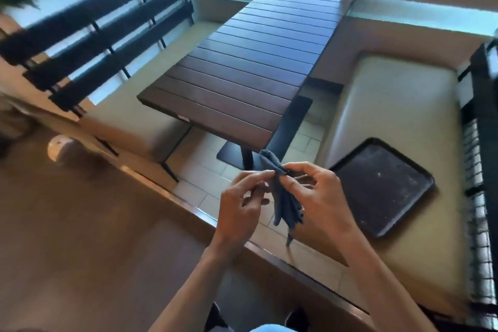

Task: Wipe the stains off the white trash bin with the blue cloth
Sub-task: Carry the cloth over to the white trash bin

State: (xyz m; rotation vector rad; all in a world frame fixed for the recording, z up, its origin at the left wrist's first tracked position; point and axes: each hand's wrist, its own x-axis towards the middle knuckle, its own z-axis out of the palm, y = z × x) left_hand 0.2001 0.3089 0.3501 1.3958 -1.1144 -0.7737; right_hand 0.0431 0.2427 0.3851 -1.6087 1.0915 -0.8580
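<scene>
Both hands are up in front of the body, and the cloth (283, 197) is between them, held in the air just this side of the table (242, 70). The left hand (242, 205) has its fingers curled in, fingertips pinching the cloth's upper edge. The right hand (320, 197) meets it from the other side, thumb and forefinger closed on the same bunched top. So both hands are clamped on the cloth, close together, almost touching at the fold. The cloth is gathered, one end poking up above the fingers toward the table, the rest hanging down in loose folds between the palms.

The table is dark and slatted, on a dark pedestal foot, with pale tiled floor under it. To the right of the table sits a cream bench cushion (398, 105), and a dark tray (382, 186) lies flat on it, speckled with pale marks, just beyond the right hand. To the left of the table, a dark slatted bench back (102, 43) runs away at a slant. Near that side, low on the floor, a small white rounded thing (58, 145) shows, too blurred to tell what it is.
</scene>
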